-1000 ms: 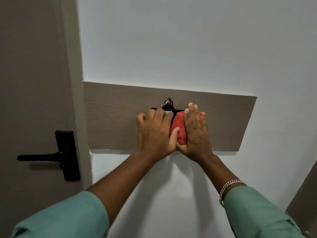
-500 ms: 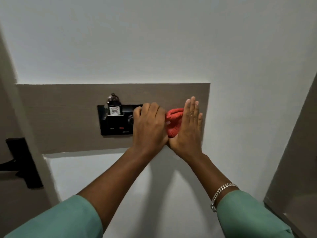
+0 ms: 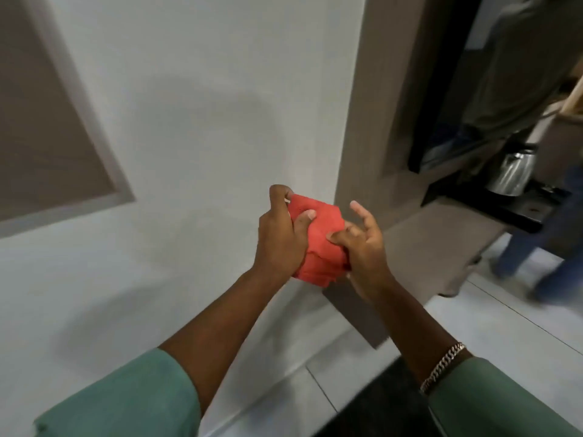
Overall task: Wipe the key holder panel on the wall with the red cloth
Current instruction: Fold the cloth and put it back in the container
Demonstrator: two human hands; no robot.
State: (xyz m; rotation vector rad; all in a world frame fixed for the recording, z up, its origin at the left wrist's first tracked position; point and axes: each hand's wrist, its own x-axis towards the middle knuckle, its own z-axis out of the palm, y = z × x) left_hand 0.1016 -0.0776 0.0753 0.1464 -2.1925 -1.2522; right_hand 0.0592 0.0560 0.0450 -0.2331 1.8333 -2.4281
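Note:
The red cloth (image 3: 315, 244) is bunched up between both hands, held in the air in front of the white wall. My left hand (image 3: 279, 238) grips its left side, thumb pressed on top. My right hand (image 3: 362, 247) pinches its right side with thumb and forefinger, the other fingers spread. The brown wooden panel (image 3: 41, 121) shows only as a corner at the far left, well away from the cloth. The black key holder is out of view.
A white wall (image 3: 205, 105) fills the middle. A brown cabinet (image 3: 372, 89) with a metal kettle (image 3: 512, 175) on a black shelf stands at right. A person's legs (image 3: 552, 247) are at the far right on the tiled floor (image 3: 473, 326).
Both hands have come off the panel with the cloth and now bunch it in the air. My view has swung right and down, so the key holder has left the frame.

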